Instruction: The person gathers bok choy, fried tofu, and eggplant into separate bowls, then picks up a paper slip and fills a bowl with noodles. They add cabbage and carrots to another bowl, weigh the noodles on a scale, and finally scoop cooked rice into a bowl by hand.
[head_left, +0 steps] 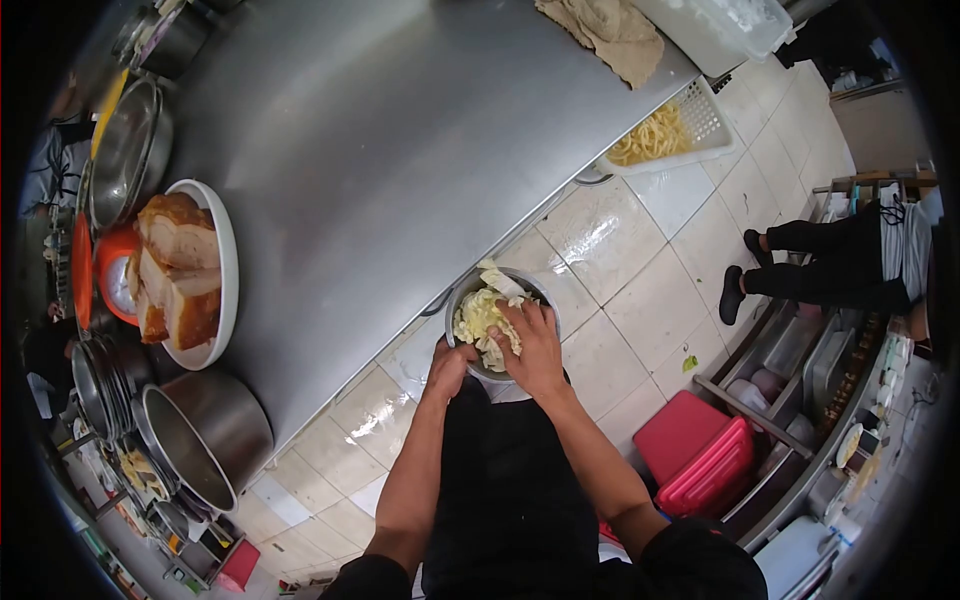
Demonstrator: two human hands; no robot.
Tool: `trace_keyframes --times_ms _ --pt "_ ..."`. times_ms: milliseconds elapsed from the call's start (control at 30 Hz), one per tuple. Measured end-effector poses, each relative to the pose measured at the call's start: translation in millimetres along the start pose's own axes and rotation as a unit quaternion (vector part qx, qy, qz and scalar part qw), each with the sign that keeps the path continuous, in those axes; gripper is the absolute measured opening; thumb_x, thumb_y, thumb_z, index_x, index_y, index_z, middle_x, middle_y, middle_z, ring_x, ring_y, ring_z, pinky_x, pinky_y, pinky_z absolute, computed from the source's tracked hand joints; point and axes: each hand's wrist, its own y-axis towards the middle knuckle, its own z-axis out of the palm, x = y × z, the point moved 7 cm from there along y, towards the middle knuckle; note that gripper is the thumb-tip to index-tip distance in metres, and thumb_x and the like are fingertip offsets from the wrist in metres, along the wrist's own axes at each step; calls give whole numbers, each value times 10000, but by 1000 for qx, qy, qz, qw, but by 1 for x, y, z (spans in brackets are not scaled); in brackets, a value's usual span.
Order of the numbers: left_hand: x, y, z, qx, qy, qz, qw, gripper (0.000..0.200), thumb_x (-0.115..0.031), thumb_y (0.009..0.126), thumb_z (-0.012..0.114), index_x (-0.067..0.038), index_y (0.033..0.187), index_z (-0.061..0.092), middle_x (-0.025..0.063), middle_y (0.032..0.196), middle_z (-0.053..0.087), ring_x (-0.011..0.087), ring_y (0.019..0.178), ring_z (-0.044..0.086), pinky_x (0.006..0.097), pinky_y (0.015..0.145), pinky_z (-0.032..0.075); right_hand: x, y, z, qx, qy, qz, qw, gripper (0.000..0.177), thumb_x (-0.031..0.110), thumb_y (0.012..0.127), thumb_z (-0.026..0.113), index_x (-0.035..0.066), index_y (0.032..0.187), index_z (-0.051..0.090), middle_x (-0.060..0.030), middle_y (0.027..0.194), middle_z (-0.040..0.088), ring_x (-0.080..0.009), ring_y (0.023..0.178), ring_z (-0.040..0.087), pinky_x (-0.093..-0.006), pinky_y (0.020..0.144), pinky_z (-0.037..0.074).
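A round metal bowl (552, 297) is held in front of my body, beside the edge of the steel table. Pale chopped cabbage leaves (482, 318) fill it, and one piece stands up at the far rim. My left hand (450, 368) is closed on the bowl's near left rim. From the right, my right hand (532, 345) reaches into the bowl with its fingers curled over the cabbage. Parts of those fingertips are hidden among the leaves.
The steel table (380, 150) carries a white dish (229, 270) of browned meat pieces (180, 265), a large metal pot (225, 430) and a tan cloth (610, 40). A white basket (712, 125) of noodle-like strips (655, 137) stands beyond the table edge. At right are a red bin (695, 450) and a person (835, 260).
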Motion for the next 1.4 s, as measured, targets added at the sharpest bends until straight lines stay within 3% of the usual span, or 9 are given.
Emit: trace_keyframes --times_ms 200,267,467,633,767,867,900,1067,1400 --pt "-20 -14 2 -19 -14 13 1000 459 -83 602 553 60 1038 549 110 928 600 195 809 549 293 683 439 -1 16 -28 -99 190 37 976 212 175 817 625 42 978 591 -122 929 578 -271 841 527 -339 712 443" --pt "-16 -15 -2 -32 -5 -6 999 466 -76 604 552 62 1049 546 114 947 598 203 843 550 295 722 442 -24 27 -14 -78 526 350 771 200 235 888 560 64 991 576 -24 844 559 -170 738 547 -274 586 431" --pt "-3 -11 -4 -29 -10 -19 999 534 -51 576 557 72 1089 478 156 926 581 225 746 581 298 576 455 -15 160 15 -90 671 320 663 317 278 919 467 40 1118 531 -80 1109 558 -189 1032 535 -354 812 470" --pt "-28 -33 18 -25 16 0 1000 546 -57 594 544 68 1125 524 152 1027 610 267 921 581 308 829 447 -7 228 28 -32 340 26 940 351 275 900 471 36 1153 511 -98 1176 532 -220 1087 513 -396 877 437" --pt "-16 -34 18 -95 59 -33 993 551 -77 591 556 45 1127 529 135 1006 605 253 897 577 302 806 452 6 176 38 -12 -136 -306 942 443 240 801 544 16 1179 496 -140 1177 538 -280 1069 522 -454 895 410" --pt "-54 -54 54 -56 84 53 994 532 -77 594 551 25 1116 538 118 978 603 225 821 582 318 733 472 21 110 -42 13 78 -122 989 317 101 656 640 28 965 626 -186 1025 577 -372 1015 527 -438 865 430" --pt "-60 -56 62 -40 84 89 992 519 -65 595 542 21 1107 544 114 962 608 217 805 585 326 707 476 26 80 -66 78 122 -206 968 363 126 697 645 50 1047 588 -188 1068 550 -356 1026 524 -441 878 423" --pt "-132 -112 159 33 139 132 981 465 17 599 497 40 1061 538 123 870 619 221 753 611 330 638 501 24 29 -174 80 25 -256 963 347 181 783 581 92 1118 568 -119 1258 482 -330 1194 406 -428 977 325" --pt "-245 -95 409 240 90 117 959 350 13 645 498 86 986 528 154 747 591 234 544 585 336 414 489 -55 150 -415 6 -96 -165 982 273 100 720 609 97 991 636 -99 984 607 -301 945 568 -399 798 449"
